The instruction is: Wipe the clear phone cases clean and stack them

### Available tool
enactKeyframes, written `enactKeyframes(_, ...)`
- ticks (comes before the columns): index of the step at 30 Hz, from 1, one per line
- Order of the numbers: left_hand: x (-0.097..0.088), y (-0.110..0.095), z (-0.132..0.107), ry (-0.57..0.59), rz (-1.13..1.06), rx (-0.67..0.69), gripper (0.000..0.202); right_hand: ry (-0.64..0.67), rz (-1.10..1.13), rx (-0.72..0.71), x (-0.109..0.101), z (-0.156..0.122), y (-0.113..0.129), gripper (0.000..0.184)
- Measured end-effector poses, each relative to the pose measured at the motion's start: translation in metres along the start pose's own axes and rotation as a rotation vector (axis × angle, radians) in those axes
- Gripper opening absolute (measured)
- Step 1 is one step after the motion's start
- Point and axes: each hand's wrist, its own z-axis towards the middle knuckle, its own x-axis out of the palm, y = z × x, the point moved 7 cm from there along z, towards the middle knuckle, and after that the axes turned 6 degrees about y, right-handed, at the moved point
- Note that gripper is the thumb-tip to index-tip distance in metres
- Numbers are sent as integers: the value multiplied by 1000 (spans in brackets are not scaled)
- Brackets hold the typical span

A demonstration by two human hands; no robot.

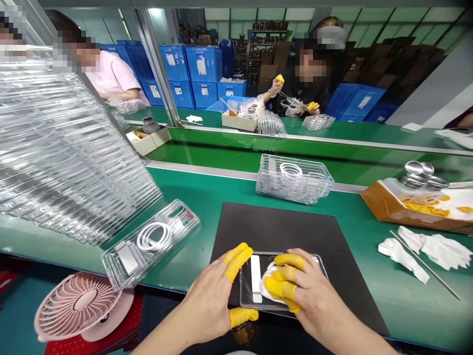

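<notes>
My left hand (209,301), with yellow finger cots, holds the edge of a clear plastic case (248,291) between its thumb and fingers. The case lies flat on a black mat (273,227), with a white strip (256,278) inside it. My right hand (306,291), also wearing yellow finger cots, presses a white cloth (269,282) onto the case. The fingers of that hand hide most of the cloth and the right part of the case.
A tall stack of clear trays (62,153) leans at the left. Clear cases holding white coiled cables (150,244) sit beside the mat. Metal discs (416,175) rest on brown paper at the right, near white cloths (424,251). A pink fan (79,305) sits below the bench edge. Co-workers sit beyond a glass partition.
</notes>
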Motion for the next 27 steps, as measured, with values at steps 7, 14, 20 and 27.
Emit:
enactKeyframes(7,0,1,-2,-4,-3,7,101,1,-36,57,-2,-2,-5,22)
enactKeyframes(14,3,2,-2,24,-17,-8,97,-6,18,18,-1,2,1,25)
enactKeyframes(20,1,2,-2,11,-39,-2,99,207,89,-124,3,0,4,21)
enactKeyframes(27,2,3,-2,-6,-17,1,101,122,114,-107,4,7,8,19)
